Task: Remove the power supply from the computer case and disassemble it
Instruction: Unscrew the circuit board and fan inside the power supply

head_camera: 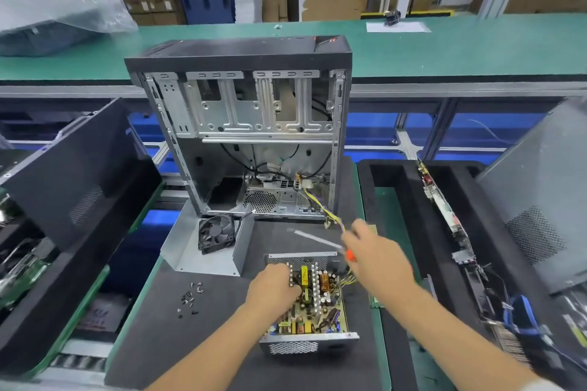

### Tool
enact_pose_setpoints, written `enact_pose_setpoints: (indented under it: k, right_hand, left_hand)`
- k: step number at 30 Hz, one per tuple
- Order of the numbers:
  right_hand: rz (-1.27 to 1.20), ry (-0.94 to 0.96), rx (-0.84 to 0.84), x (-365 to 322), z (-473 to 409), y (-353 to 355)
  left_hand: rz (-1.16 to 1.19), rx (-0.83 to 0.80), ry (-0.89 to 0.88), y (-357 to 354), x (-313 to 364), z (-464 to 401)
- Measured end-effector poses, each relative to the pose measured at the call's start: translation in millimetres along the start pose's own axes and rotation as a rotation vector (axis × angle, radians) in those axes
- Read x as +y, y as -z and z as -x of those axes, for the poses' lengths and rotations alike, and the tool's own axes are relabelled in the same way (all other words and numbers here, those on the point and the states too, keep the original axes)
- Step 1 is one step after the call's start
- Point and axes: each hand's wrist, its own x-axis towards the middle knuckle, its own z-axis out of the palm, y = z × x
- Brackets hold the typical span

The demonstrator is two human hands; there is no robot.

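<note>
The power supply (317, 320) lies open on the dark mat in front of me, its circuit board and heat sinks bare. My left hand (273, 286) rests on the board's left side, fingers curled at a heat sink. My right hand (378, 257) grips an orange-handled screwdriver (320, 240) above the unit's far right corner; the shaft points left and is blurred. The supply's metal cover with a black fan (216, 233) lies to the far left of the unit. The open computer case (247, 124) stands behind, yellow wires (320, 206) trailing out of it.
Several small black screws (189, 298) lie on the mat at the left. A black side panel (79, 174) leans at the left, a grey one (540, 200) at the right. A black foam tray (444, 232) with circuit boards and cables sits on the right.
</note>
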Motion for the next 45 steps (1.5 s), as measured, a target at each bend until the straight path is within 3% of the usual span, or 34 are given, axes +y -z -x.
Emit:
enact_pose_setpoints:
  k: [2, 4, 10, 14, 22, 35, 40, 45]
  right_hand:
    - [-0.120, 0.002, -0.138, -28.7, 9.0, -4.7]
    - [-0.289, -0.126, -0.417, -49.8, 11.4, -18.5]
    - [-0.436, -0.183, -0.629, -55.9, 0.5, -36.3]
    - [-0.439, -0.230, -0.584, -61.4, -2.2, -41.5]
    - [-0.442, -0.239, -0.527, -73.4, 3.7, -38.9]
    - [-0.382, -0.200, -0.431, -56.4, -0.4, -23.4]
    - [-0.412, -0.223, -0.453, -53.7, -3.0, -24.3]
    - [-0.502, -0.260, -0.468, -44.2, -7.8, -18.0]
  left_hand:
    - [0.007, 0.005, 0.007, 0.7, 0.0, 1.2]
    - [0.028, 0.009, 0.012, 2.0, -1.6, 2.3]
    - [-0.070, 0.077, 0.071, -1.5, -21.3, 3.3]
    - [0.147, -0.060, 0.136, -1.9, -38.8, 1.5]
    - [1.173, -0.260, 0.388, 12.0, -64.8, 14.1]
    - [1.498, -0.273, 0.415, 13.1, -57.5, 7.8]
    - [1.415, -0.268, 0.382, 10.2, -59.3, 3.6]
    - [1.508, -0.245, 0.381, 11.8, -61.2, 0.5]
